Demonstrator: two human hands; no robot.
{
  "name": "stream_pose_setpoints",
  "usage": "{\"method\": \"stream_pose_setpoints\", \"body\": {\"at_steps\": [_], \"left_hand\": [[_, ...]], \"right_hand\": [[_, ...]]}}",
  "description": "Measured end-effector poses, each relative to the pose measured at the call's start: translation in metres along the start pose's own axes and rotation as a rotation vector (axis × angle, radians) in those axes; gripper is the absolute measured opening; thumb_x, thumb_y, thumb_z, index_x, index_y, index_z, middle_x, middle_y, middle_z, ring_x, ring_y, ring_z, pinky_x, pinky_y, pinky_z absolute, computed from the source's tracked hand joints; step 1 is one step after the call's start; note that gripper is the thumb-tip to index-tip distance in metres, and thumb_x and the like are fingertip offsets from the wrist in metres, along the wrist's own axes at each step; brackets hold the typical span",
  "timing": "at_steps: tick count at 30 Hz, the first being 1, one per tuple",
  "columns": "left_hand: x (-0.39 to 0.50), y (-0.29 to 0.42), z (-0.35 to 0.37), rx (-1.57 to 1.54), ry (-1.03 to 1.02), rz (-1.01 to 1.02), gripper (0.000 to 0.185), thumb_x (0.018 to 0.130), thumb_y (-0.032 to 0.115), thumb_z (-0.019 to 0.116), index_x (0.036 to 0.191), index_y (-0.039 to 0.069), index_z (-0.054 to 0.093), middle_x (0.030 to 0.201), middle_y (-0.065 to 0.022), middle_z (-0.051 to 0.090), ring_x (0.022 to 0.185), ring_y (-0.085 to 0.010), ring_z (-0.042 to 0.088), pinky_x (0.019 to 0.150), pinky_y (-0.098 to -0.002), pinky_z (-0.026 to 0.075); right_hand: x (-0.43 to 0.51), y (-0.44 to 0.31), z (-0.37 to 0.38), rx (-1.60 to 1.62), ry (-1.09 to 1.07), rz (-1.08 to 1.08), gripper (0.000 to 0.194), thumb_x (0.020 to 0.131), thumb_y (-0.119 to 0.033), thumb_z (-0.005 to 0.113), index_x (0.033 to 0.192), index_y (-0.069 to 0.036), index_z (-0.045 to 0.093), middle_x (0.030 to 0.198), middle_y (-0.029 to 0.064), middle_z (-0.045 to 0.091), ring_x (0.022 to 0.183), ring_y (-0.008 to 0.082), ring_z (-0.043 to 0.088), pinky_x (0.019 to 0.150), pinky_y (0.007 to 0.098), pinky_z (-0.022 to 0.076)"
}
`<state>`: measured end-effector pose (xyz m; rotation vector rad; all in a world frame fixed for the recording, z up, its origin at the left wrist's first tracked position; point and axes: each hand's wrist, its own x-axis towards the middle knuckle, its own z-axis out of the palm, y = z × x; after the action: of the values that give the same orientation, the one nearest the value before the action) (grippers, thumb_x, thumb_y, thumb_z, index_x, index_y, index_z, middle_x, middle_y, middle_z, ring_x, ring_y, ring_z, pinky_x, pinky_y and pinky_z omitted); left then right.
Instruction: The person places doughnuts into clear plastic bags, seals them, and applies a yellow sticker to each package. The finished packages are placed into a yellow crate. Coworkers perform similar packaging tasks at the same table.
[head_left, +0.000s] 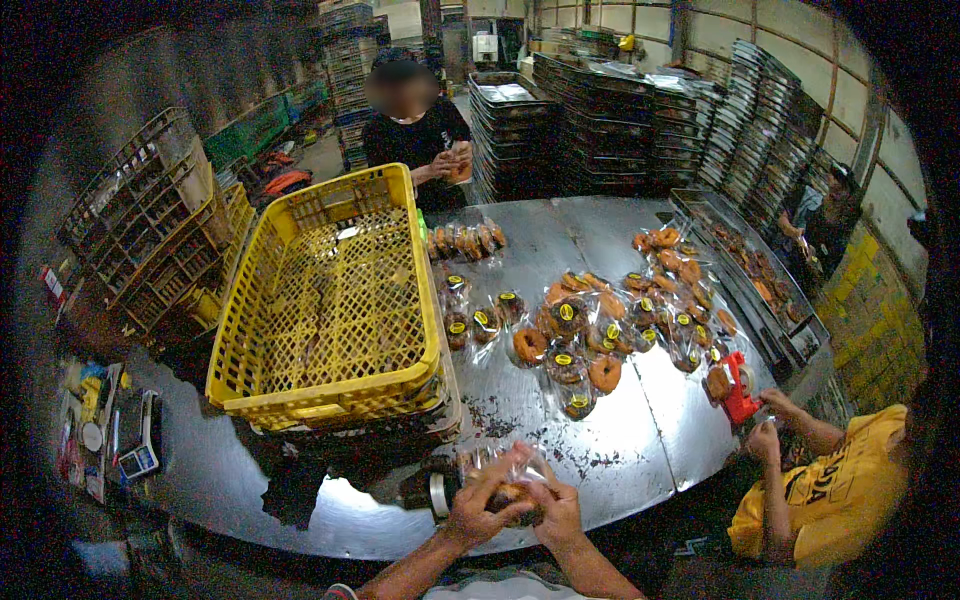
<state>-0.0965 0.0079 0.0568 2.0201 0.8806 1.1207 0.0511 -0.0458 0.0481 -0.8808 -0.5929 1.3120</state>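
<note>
My left hand (478, 506) and my right hand (559, 510) are together at the near edge of the metal table. Between them they hold a ring doughnut (513, 501) with a dark topping, in clear plastic wrap. Fingers of both hands hide part of it. Just left of my left hand stands a dark object with a pale round rim (438, 495); its kind is hard to tell. Beyond my hands lie many wrapped doughnuts (564, 366), some dark-topped with yellow stickers, others plain brown (530, 345). Dark crumbs (491, 420) are scattered on the metal tabletop (622, 450).
A yellow plastic crate (431, 352) stands on the table at left. A person packs across the table; another in a yellow shirt (832, 487) works at a red tape dispenser (740, 390) on the right. A tray of doughnuts (806, 341) and stacked trays (510, 142) are behind.
</note>
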Motion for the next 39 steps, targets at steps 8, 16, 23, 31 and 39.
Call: {"method": "stream_pose_setpoints", "body": {"at_steps": [8,16,23,31,39], "left_hand": [[0.007,0.002,0.003,-0.154,-0.267,-0.631,0.027,0.086,0.026,0.076,0.103,0.006,0.074,0.096,-0.0099,0.073,0.085,-0.0156,0.067,0.080,-0.0304,0.052],[-0.013,-0.008,-0.010,-0.311,-0.005,-0.413,0.016,0.087,0.017,0.077,0.092,0.002,0.073,0.094,-0.0061,0.069,0.096,-0.0130,0.062,0.086,-0.0310,0.051],[-0.044,-0.034,-0.055,-0.383,-0.157,-0.537,0.018,0.091,0.018,0.073,0.094,0.001,0.072,0.091,-0.0043,0.066,0.096,-0.0134,0.062,0.088,-0.0284,0.048],[-0.076,-0.037,-0.058,-0.098,0.302,-0.381,0.015,0.087,0.008,0.066,0.078,-0.002,0.060,0.087,-0.0064,0.056,0.082,-0.0170,0.056,0.075,-0.0313,0.046],[-0.124,-0.043,-0.086,-0.725,0.139,-0.791,0.056,0.090,0.014,0.060,0.139,0.006,0.036,0.127,-0.0118,0.051,0.118,-0.0260,0.052,0.101,-0.0382,0.043]], "right_hand": [[0.026,-0.011,-0.039,-0.462,-0.056,-0.064,0.040,0.086,-0.015,0.077,0.119,-0.002,0.060,0.112,0.0104,0.065,0.104,0.0197,0.062,0.094,0.0342,0.0492],[0.026,-0.012,-0.009,-1.096,-0.177,-0.477,0.015,0.086,-0.018,0.074,0.087,-0.003,0.071,0.080,0.0103,0.068,0.068,0.0273,0.065,0.064,0.0340,0.0512],[0.019,0.001,0.020,-0.958,-0.373,-0.462,0.014,0.084,-0.016,0.076,0.088,-0.004,0.073,0.077,0.0109,0.068,0.068,0.0270,0.066,0.065,0.0361,0.0505],[-0.037,0.093,0.060,-0.601,-0.064,0.025,0.022,0.095,-0.023,0.067,0.100,-0.002,0.062,0.090,0.0040,0.063,0.081,0.0131,0.060,0.074,0.0287,0.0487],[-0.077,0.149,0.079,-0.206,0.058,0.280,0.076,0.083,-0.040,0.079,0.139,-0.009,0.037,0.119,0.0123,0.055,0.112,0.0224,0.053,0.100,0.0369,0.0438]]}}
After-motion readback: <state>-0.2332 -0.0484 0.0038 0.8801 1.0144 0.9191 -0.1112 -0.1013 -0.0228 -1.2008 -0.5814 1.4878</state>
